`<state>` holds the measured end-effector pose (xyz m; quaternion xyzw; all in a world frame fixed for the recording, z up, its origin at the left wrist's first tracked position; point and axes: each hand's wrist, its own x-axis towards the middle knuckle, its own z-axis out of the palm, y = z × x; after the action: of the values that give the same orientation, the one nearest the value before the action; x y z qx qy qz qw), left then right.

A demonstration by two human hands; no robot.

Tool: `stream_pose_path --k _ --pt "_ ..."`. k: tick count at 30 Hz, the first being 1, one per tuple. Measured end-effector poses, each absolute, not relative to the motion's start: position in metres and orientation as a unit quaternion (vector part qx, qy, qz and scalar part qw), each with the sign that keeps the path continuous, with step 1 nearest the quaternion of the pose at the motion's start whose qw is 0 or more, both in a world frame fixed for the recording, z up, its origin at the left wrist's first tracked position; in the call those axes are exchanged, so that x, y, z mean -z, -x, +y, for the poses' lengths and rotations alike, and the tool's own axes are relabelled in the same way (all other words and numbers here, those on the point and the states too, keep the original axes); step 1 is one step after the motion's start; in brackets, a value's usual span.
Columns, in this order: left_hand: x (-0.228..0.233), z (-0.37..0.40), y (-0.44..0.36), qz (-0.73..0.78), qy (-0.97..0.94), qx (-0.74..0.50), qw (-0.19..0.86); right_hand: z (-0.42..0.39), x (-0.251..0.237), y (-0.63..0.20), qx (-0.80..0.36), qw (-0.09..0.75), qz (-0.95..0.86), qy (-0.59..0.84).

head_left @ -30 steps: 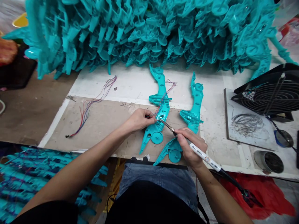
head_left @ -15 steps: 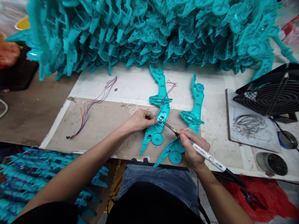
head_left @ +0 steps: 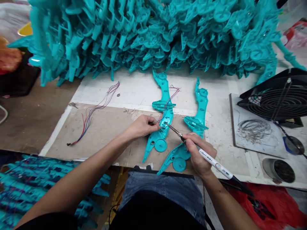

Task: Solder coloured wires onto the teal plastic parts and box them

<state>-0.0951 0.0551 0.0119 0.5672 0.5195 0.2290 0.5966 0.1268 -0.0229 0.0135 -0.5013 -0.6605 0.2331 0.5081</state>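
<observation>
My right hand [head_left: 201, 153] is closed around a white soldering iron [head_left: 213, 162], its metal tip pointing left at the middle of a teal plastic shell [head_left: 165, 91]. Beside that tip, my left hand [head_left: 146, 125] pinches thin wires [head_left: 161, 118] against the shell's left edge. More of these red and blue wires [head_left: 175, 91] run up over the shell and past its right side. A second teal shell [head_left: 201, 107] of the same shape lies just to the right, partly covered by my right hand. The exact contact point at the iron's tip is too small to make out.
A great stack of teal shells [head_left: 155, 38] fills the back. A wire bundle [head_left: 93, 111] lies left on the table. Right are a black fan [head_left: 275, 99], a board with coiled solder wire [head_left: 254, 129] and a metal tin [head_left: 279, 169]. More wired shells [head_left: 35, 179] sit lower left.
The iron's tip has drawn slightly back to the right from the pinched wires. Both hands keep their hold, and the whole view has shifted a little.
</observation>
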Motion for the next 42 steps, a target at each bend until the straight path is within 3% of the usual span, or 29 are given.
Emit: stream_pose_path --k 19,26,33,39,42 --pt "-0.014 0.054 0.095 0.515 -0.549 -0.235 0.615 -0.015 -0.02 -0.125 -0.231 0.508 -0.644 0.524" --pt "-0.017 0.054 0.094 0.526 -0.527 -0.234 0.626 -0.015 -0.018 -0.126 -0.265 0.456 -0.704 0.476" --pt "-0.016 0.054 0.095 0.536 -0.517 -0.243 0.621 0.008 -0.01 -0.108 -0.074 0.321 -0.866 0.375" --pt "-0.015 0.055 0.097 0.531 -0.524 -0.239 0.622 0.004 -0.006 -0.101 0.004 0.235 -0.903 0.36" --pt "-0.015 0.055 0.097 0.525 -0.533 -0.235 0.621 0.001 -0.009 -0.102 0.001 0.241 -0.903 0.356"
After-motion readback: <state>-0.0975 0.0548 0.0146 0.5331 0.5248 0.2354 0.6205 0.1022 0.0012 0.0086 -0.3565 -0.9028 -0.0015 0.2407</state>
